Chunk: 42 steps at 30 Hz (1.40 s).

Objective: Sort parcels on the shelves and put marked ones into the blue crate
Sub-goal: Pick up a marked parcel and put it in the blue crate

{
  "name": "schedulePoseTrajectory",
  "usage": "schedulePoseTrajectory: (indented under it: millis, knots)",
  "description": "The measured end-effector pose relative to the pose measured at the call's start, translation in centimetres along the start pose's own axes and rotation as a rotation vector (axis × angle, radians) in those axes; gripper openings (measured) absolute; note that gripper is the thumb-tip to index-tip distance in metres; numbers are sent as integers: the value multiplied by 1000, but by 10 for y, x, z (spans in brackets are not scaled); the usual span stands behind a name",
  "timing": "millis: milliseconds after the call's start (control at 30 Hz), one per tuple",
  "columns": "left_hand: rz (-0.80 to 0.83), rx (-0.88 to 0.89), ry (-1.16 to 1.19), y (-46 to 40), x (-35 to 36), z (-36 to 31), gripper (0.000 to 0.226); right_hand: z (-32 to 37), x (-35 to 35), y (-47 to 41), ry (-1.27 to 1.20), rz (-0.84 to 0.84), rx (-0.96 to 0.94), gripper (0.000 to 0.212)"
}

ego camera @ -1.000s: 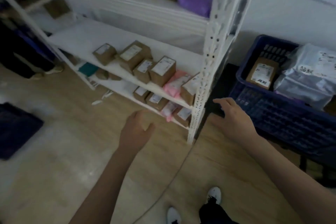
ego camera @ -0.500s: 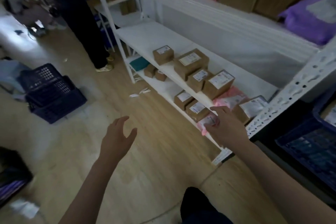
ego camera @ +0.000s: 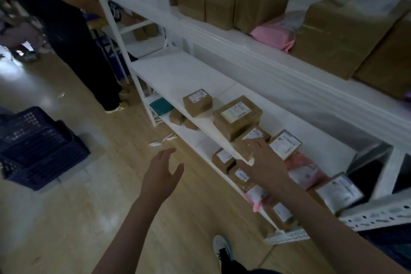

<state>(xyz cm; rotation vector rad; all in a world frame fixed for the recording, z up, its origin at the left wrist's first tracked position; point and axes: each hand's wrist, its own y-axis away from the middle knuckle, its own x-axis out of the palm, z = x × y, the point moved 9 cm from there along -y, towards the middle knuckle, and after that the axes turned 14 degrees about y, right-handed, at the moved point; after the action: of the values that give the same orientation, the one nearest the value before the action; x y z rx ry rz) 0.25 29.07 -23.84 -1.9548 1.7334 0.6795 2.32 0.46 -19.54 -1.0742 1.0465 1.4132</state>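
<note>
The right hand [ego camera: 263, 163] reaches from the lower right of the frame over the front edge of the middle shelf [ego camera: 189, 78], fingers spread and nearly straight above a small brown parcel [ego camera: 255, 134] with a white label; whether the fingertips touch it cannot be told, and the hand grasps nothing. The left hand [ego camera: 161, 174] hangs in the centre of the frame over the wooden floor [ego camera: 66, 218], fingers relaxed and apart, holding nothing. Along that shelf lie more labelled brown parcels: 1 small box [ego camera: 197, 102] toward the centre, a larger box [ego camera: 237, 117] just right of it, and another [ego camera: 285, 144] just beside the right hand; a pink mailer bag [ego camera: 304, 169] lies to the right of the hand. Further small boxes sit on the lower shelf [ego camera: 189, 134] under the wrist. On the top shelf, upper right of the frame, stand large brown cartons [ego camera: 342, 33] and a pink bag [ego camera: 278, 31]. A blue crate [ego camera: 35, 151] sits on the floor at the left edge of the frame, well apart from both hands; another person in dark trousers [ego camera: 77, 51] stands at the upper left.
</note>
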Motion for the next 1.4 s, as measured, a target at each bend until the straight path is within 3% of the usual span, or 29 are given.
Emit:
schedulePoseTrajectory:
  millis: [200, 433, 767, 967, 1167, 1400]
  knots:
    - [41, 64, 5, -96, -6, 6, 50, 20, 1, -80, -20, 22, 33, 49]
    - [133, 147, 35, -185, -44, 49, 53, 66, 32, -147, -14, 43, 155, 62]
    - [407, 384, -59, -319, -115, 94, 51, 167, 71, -200, -15, -50, 558, 58]
    - [580, 497, -81, -362, -102, 93, 49, 203, 84, -222, -77, -124, 669, 58]
    - [543, 623, -44, -410, -94, 86, 40, 223, 94, -258, -71, -120, 674, 59]
    - [693, 678, -90, -457, -77, 113, 43, 240, 105, -277, -81, -99, 796, 59]
